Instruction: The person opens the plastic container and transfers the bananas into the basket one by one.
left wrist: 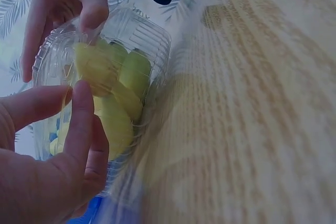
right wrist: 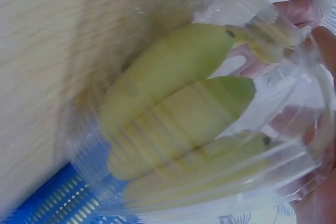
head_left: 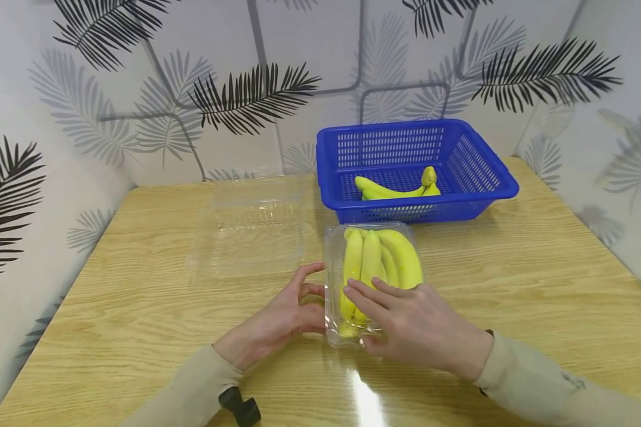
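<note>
A clear plastic clamshell container (head_left: 333, 255) with its lid down stands on the table, a bunch of yellow bananas (head_left: 406, 255) inside. At its left side, my left hand (head_left: 272, 320) pinches the rim between thumb and fingertips; these fingers (left wrist: 79, 119) show closely in the left wrist view. My right hand (head_left: 422, 326) lies over the lid from the right with its fingers extended, and its thumb (left wrist: 94, 17) touches the near edge. The right wrist view shows several bananas (right wrist: 178, 124) through the clear wall, with part of the right hand blurred at the edge.
Behind the container sits a blue perforated basket (head_left: 416, 204) with more bananas (head_left: 387, 191) in it. An opened clear plastic container (head_left: 259, 237) rests on the wooden table (head_left: 139, 320) at the back left. A leaf-patterned wall (head_left: 235, 142) rises behind the table.
</note>
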{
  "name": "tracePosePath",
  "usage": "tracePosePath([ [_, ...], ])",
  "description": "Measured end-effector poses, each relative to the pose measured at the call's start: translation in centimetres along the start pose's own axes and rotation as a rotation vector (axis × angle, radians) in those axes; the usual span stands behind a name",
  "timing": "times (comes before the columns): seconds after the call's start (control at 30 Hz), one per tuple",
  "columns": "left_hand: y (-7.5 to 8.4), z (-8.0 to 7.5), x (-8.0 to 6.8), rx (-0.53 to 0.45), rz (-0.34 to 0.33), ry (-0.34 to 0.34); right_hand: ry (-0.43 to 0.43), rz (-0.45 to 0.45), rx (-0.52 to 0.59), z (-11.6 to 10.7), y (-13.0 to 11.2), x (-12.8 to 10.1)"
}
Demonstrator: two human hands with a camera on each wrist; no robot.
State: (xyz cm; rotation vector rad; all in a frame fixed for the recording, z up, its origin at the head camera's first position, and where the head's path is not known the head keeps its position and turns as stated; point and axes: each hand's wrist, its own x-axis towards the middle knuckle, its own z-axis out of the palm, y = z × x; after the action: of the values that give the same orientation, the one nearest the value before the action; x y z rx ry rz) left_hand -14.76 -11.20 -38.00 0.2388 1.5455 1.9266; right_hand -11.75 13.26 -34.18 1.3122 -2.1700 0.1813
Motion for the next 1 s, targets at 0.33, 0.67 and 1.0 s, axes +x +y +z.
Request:
tracePosePath([
  [0.33, 0.1, 0.2, -0.1, 0.014, -0.042, 0.017, 0.151, 0.077, 0.166, -0.6, 0.9, 0.3],
  [0.67, 0.2, 0.0, -0.3, 0.018, -0.038, -0.017, 0.255, 0.227, 0.394, -1.9, 1.6, -0.8],
  [1.0, 0.3, 0.0, -0.3, 0.045, -0.048, -0.024, 0.3, 0.245, 0.221, -3.9, 0.9, -1.0],
])
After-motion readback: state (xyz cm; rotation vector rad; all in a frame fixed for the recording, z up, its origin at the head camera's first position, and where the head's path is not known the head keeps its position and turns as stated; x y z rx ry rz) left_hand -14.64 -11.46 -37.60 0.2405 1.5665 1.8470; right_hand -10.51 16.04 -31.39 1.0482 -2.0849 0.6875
